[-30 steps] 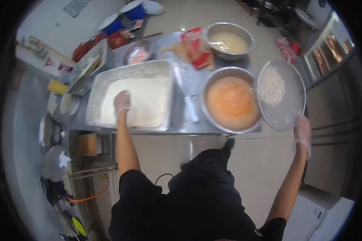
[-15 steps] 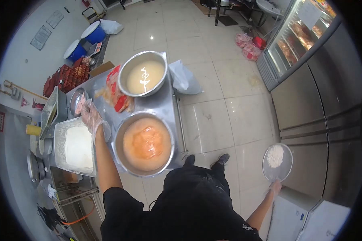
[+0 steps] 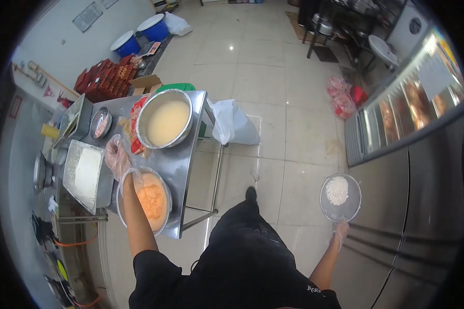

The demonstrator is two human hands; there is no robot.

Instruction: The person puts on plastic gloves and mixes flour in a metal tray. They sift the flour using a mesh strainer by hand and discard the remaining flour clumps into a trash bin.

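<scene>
My right hand (image 3: 339,233), in a clear plastic glove, is closed around the handle of a round mesh sieve (image 3: 351,207). White, flour-coated lumps lie in the sieve, which is held out over the floor beside the steel fridge. My left hand (image 3: 118,158), also gloved, hovers between a tub of white flour (image 3: 104,189) and a steel pot of orange liquid (image 3: 168,205). Its fingers look loosely bent, with nothing visible in them. Beyond it stands a small metal bowl (image 3: 94,129) with pink pieces inside.
The steel table (image 3: 183,167) also carries a large pot of pale liquid (image 3: 189,121) and red packaging (image 3: 136,131). A white bag (image 3: 239,126) stands at its right end. A display fridge (image 3: 355,139) and steel doors (image 3: 376,247) line the right. Egg trays (image 3: 105,80) are stacked behind.
My left hand has moved back from the small bowl toward the orange pot. The table now appears farther left as my view shifts. The sieve stays in my right hand.
</scene>
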